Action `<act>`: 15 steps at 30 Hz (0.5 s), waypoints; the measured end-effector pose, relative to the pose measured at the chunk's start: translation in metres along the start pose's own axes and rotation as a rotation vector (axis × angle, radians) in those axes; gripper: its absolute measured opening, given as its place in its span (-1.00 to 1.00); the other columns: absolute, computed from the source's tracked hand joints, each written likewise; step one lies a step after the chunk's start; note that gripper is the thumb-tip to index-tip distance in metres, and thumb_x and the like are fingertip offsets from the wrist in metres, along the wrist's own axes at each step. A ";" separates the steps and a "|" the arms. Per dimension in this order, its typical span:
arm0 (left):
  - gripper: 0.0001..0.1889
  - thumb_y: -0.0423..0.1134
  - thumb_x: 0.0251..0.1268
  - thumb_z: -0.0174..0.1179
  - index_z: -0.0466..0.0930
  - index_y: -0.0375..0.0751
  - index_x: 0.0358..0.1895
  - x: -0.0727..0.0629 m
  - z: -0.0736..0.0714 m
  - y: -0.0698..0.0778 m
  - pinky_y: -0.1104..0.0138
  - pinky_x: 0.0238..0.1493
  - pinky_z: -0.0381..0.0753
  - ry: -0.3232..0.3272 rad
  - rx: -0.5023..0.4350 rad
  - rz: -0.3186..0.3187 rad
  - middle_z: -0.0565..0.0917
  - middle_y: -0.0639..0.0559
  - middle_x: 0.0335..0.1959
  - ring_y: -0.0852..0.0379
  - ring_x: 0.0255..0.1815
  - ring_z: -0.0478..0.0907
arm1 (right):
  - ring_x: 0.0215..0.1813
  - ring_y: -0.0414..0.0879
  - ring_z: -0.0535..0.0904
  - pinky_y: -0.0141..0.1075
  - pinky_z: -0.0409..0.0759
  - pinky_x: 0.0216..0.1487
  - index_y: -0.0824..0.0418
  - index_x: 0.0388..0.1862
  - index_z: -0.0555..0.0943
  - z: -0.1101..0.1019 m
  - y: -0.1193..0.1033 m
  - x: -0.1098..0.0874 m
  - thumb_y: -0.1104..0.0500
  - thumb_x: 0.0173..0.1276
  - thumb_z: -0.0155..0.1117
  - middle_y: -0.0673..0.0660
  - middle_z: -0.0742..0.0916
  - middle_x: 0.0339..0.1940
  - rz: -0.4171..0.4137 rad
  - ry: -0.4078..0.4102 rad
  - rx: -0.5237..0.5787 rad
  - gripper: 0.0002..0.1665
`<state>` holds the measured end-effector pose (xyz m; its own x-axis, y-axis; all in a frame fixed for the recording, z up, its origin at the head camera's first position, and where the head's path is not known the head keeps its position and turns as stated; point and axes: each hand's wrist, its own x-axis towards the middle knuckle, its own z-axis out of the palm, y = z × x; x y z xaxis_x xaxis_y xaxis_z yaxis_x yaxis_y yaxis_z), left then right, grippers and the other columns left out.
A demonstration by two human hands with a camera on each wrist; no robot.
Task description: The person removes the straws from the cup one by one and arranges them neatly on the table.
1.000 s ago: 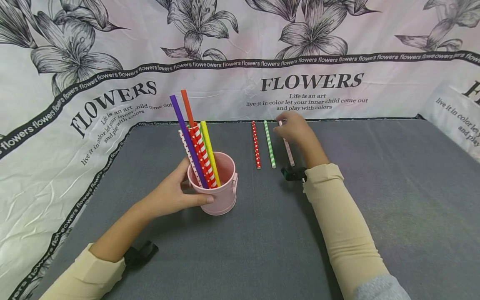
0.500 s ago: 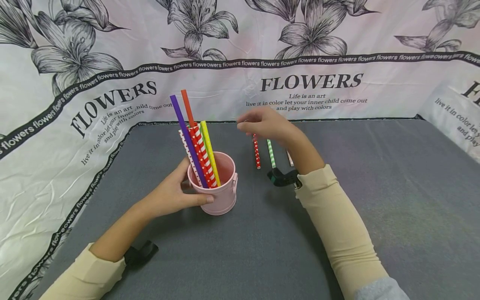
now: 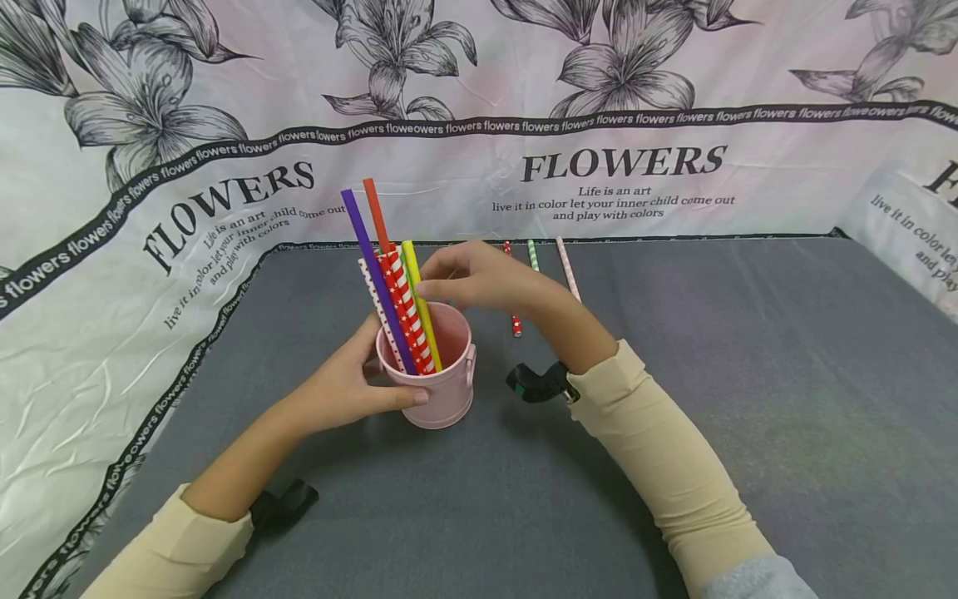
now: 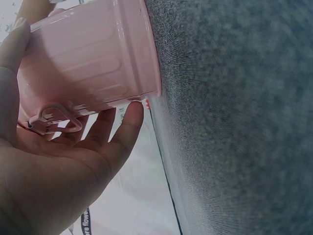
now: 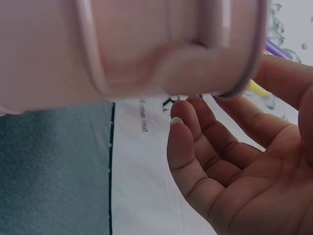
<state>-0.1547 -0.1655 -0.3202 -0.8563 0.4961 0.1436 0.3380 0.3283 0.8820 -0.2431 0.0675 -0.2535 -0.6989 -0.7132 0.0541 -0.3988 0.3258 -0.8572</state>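
On my head feed, a small, glossy pink bucket with rounded sides [image 3: 441, 403] sits upright on the dark grey cloth-covered table [image 3: 419, 516], directly in the left hand [image 3: 340, 383]: the thumb lies across its near wall and the fingers curve round the other side, gripping it. The right hand [image 3: 482, 279] is up at the bucket's far right rim, fingers bent loosely and thumb apart from them. Its thumb tip is just beside a slim, plain yellow straw [image 3: 429, 333] leaning inside the bucket; even with my right wrist feed, I cannot tell whether they touch.

I count at least six straws in the bucket, one of each kind: the yellow one, a plain purple straw [image 3: 367, 249], a plain orange-red straw [image 3: 376, 212], a white straw with red dots [image 3: 374, 297], a red straw with white stars [image 3: 394, 297] and a red-and-white striped straw [image 3: 405, 301]. They overlap too closely for me to rule out more.

Three more lie on the table, apart from the bucket and partly covered by the right hand and forearm: one red straw with white spots [image 3: 516, 326], one green-and-white striped straw [image 3: 533, 255] and one pale pink patterned straw [image 3: 567, 266].
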 end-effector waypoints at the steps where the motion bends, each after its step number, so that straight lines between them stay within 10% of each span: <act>1: 0.05 -0.17 0.11 0.51 -0.05 0.10 0.57 0.000 0.000 0.000 -0.13 0.21 0.50 0.000 -0.003 0.000 0.37 0.02 0.37 -0.08 0.35 0.39 | 0.01 0.01 0.58 -0.16 0.65 0.01 0.26 0.07 0.67 0.002 0.000 0.000 0.10 0.44 0.28 0.09 0.72 -0.04 -0.002 0.003 -0.006 -0.67; 15: 0.04 -0.15 0.11 0.51 -0.04 0.09 0.56 0.000 0.000 0.001 -0.13 0.21 0.50 0.004 0.001 -0.013 0.39 0.00 0.35 -0.09 0.33 0.43 | -0.10 -0.07 0.66 -0.20 0.65 0.00 0.21 -0.20 0.65 -0.002 -0.020 -0.011 0.20 0.30 0.43 0.05 0.74 -0.19 -0.007 -0.011 -0.148 -0.84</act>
<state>-0.1542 -0.1650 -0.3196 -0.8622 0.4886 0.1341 0.3275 0.3355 0.8833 -0.2285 0.0697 -0.2357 -0.6894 -0.7224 0.0533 -0.4876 0.4084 -0.7716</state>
